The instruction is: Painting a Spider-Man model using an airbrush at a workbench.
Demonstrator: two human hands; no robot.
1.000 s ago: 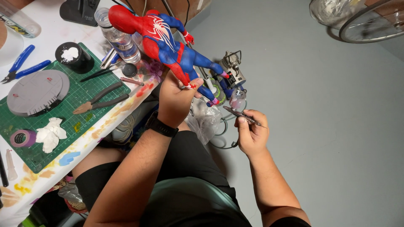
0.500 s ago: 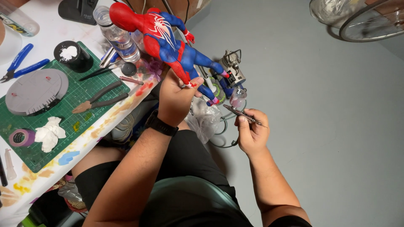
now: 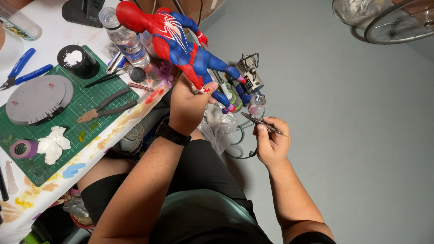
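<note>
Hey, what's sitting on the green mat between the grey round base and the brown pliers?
Nothing. In the head view, the strip of green cutting mat between the grey round base and the brown pliers is bare.

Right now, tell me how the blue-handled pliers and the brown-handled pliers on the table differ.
The blue-handled pliers lie on the bare white table, beside the green cutting mat; the brown-handled pliers lie on that mat. The blue pair has bright blue grips, the brown pair dull tan ones. The blue pair's nose points toward the left edge of the view, the brown pair's toward the lower left. Both lie flat with handles spread, and neither hand touches them.
</note>
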